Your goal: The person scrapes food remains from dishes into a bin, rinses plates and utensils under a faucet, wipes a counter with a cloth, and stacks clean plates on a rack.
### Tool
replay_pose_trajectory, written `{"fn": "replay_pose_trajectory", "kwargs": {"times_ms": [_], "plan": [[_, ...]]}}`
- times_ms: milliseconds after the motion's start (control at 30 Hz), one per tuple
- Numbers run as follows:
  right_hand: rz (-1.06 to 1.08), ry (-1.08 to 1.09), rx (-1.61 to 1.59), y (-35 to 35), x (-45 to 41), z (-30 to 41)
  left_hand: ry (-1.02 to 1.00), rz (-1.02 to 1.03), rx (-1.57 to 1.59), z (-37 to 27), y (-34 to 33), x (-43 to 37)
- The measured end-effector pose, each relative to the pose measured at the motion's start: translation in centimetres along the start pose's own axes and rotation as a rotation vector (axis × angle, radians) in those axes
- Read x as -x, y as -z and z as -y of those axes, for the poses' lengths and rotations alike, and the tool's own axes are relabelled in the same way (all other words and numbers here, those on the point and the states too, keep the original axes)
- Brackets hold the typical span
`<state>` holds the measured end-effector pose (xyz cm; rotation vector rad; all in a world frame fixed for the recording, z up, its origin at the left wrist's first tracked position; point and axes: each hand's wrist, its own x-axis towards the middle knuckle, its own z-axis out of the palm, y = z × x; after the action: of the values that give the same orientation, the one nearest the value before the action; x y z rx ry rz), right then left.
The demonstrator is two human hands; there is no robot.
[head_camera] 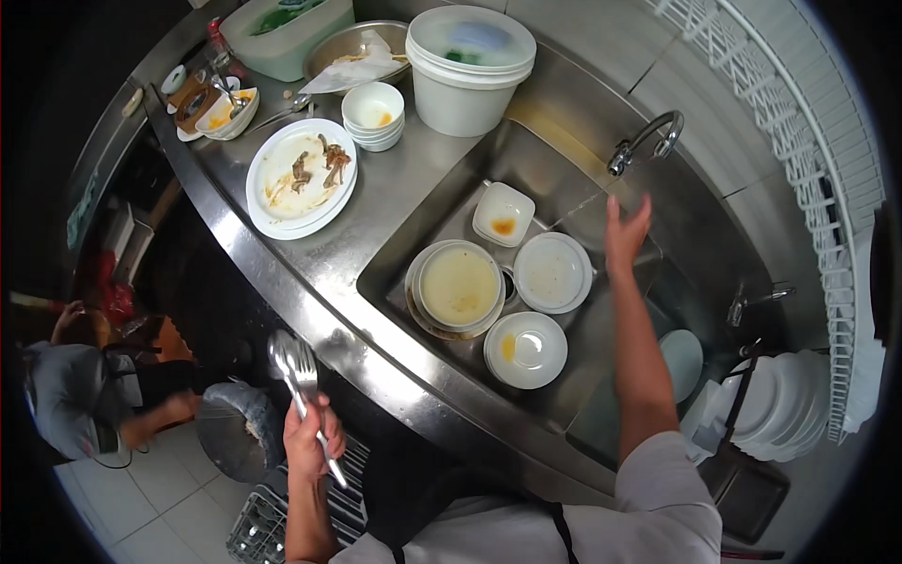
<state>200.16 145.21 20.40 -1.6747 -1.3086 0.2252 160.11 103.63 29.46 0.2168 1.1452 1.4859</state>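
Note:
My left hand [307, 438] grips a bundle of metal cutlery [304, 366], at least a fork and a spoon, in front of the counter edge. Over the far side of the steel sink [564, 194], my right hand [627, 236] is empty with its fingers apart, just below the curved tap [662, 134]. In the basin lie stacked square bowls [502, 211], a round bowl of cloudy yellowish liquid [459, 283] on a soiled plate, a stack of small plates [553, 273] and a white bowl [528, 350] with a yellow stain.
Left on the counter are plates with food scraps [292, 190], stacked small bowls [373, 116], a lidded white bucket [468, 84] and a metal bowl [331, 53]. Upright plates [782, 402] stand at right beneath a wire rack [810, 233]. At lower left, a person [70, 395] is beside a lined bin [239, 430].

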Motion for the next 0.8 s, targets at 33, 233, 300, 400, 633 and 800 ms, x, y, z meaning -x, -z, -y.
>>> {"fn": "replay_pose_trajectory", "kwargs": {"times_ms": [33,233,300,400,633,800], "plan": [[-0.079,0.160,0.139,-0.4,-1.9,0.0,-0.041,-0.030,-0.046,-0.1,-1.3,-1.0],[0.070,-0.121,-0.270,-4.3,-6.7,1.1,0.081,0.246,-0.254,2.7,-12.5,-9.8],[-0.003,-0.191,-0.429,-5.1,-7.0,-0.1,0.136,0.327,-0.273,5.0,-16.3,-12.2],[0.058,-0.436,-0.973,-4.7,-7.0,-1.7,0.167,0.484,-0.259,10.1,-20.8,-16.4],[0.434,-0.588,-0.621,-1.3,6.0,2.5,-0.017,0.493,-0.701,17.7,-26.0,-21.6],[0.480,-0.584,-0.627,-0.4,12.6,-0.6,-0.280,0.497,-1.214,22.4,-23.7,-20.9]]}}
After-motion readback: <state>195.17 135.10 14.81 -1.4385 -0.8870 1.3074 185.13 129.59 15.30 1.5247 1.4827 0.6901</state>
